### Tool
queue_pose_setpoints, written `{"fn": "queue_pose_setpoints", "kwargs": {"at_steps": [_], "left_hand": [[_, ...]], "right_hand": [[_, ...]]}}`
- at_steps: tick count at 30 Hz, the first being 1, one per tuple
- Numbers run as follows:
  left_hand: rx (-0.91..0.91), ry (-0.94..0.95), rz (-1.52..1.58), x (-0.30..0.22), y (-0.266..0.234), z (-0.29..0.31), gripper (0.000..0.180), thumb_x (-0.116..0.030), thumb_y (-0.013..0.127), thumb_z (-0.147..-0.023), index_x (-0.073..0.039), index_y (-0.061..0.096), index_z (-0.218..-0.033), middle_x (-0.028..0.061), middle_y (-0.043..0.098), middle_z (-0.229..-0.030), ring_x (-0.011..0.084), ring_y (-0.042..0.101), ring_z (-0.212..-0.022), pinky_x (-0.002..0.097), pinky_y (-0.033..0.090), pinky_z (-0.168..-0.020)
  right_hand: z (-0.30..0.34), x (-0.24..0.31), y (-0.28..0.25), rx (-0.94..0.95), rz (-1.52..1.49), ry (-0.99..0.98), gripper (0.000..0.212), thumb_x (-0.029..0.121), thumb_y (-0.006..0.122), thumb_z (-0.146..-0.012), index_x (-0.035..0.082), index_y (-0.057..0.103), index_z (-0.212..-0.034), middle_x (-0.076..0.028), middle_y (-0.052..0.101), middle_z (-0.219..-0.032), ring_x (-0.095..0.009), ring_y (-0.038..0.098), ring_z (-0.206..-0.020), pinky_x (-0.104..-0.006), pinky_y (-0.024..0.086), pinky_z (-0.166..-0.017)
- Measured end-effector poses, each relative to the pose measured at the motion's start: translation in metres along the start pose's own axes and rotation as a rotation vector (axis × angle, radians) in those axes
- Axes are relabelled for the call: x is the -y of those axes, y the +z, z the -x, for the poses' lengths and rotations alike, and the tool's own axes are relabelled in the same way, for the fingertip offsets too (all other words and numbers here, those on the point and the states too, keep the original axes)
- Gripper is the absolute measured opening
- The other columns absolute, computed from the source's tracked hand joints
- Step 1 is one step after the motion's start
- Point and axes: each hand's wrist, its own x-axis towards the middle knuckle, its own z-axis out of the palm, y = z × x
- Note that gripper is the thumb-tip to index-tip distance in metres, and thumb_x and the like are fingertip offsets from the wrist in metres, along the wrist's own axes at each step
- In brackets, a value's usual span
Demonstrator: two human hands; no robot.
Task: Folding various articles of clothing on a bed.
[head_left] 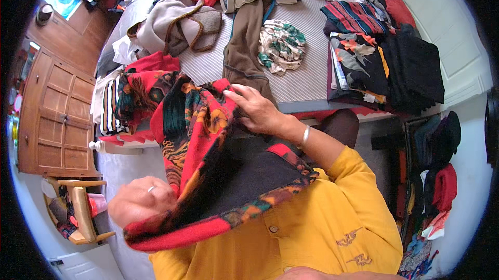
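Note:
A fleecy garment (208,119) in red, black, orange and green patterning hangs between my hands, its plain black inner side (244,176) turned up toward me. My left hand (143,199), wearing a ring, is closed on its near left edge; that hand is slightly blurred. Higher up, my right hand (257,108), with a bangle at the wrist, grips the fabric by the bed's edge. The far end of the garment rests near striped folded clothes (112,103). Just beyond my right hand lie brown trousers (243,46) and a bunched white and green cloth (282,46).
The bed's striped mattress (312,72) carries a grey fleece-lined garment (171,25) at left and folded stacks (358,64) with black clothes (413,69) at right. A clothes-filled rack (416,176) stands at lower right. At left are a wooden cupboard (57,113) and an upturned-looking stool (80,207).

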Motion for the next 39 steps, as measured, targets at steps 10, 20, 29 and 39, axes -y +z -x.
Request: {"fn": "queue_pose_setpoints", "kwargs": {"at_steps": [10,20,29,39], "left_hand": [[0.079,-0.601,-0.266,-0.107,-0.033,0.028,0.009,-0.003,0.063,-0.076,0.001,0.055,-0.074,0.0043,0.046,-0.056,0.016,0.04,-0.039,0.0275,0.027,-0.036],[-0.043,-0.489,-0.308,-0.105,-0.054,0.082,0.009,-0.003,0.062,-0.079,0.003,0.056,-0.076,0.007,0.05,-0.057,0.0167,0.043,-0.04,0.0278,0.029,-0.037],[0.073,-0.111,0.346,-0.037,-0.029,0.019,0.009,-0.002,0.061,-0.08,0.005,0.056,-0.076,0.0092,0.052,-0.057,0.0174,0.045,-0.041,0.0281,0.029,-0.037],[0.328,-0.15,0.614,0.017,0.014,-0.025,0.016,-0.003,0.053,-0.086,0.012,0.059,-0.083,0.0176,0.058,-0.067,0.0231,0.053,-0.047,0.0328,0.037,-0.039]], "right_hand": [[-0.097,-0.088,0.093,0.249,0.046,0.335,0.029,0.009,0.061,-0.067,0.015,0.068,-0.094,-0.008,0.065,-0.099,-0.032,0.058,-0.097,-0.0388,0.046,-0.086],[-0.276,-0.045,-0.215,-0.751,-1.242,-0.043,0.017,0.017,0.053,-0.076,0.013,0.052,-0.059,0.001,0.048,-0.055,-0.013,0.045,-0.048,-0.0267,0.036,-0.047],[-0.054,-0.141,-0.157,-0.607,0.213,0.215,0.012,0.011,0.054,-0.076,0.004,0.061,-0.082,-0.018,0.062,-0.074,-0.037,0.062,-0.072,-0.041,0.047,-0.063],[0.133,-0.125,-0.074,-0.062,0.346,0.413,0.013,0.002,0.059,-0.068,0.008,0.059,-0.08,-0.01,0.06,-0.084,-0.032,0.057,-0.088,-0.0405,0.048,-0.074]]}}
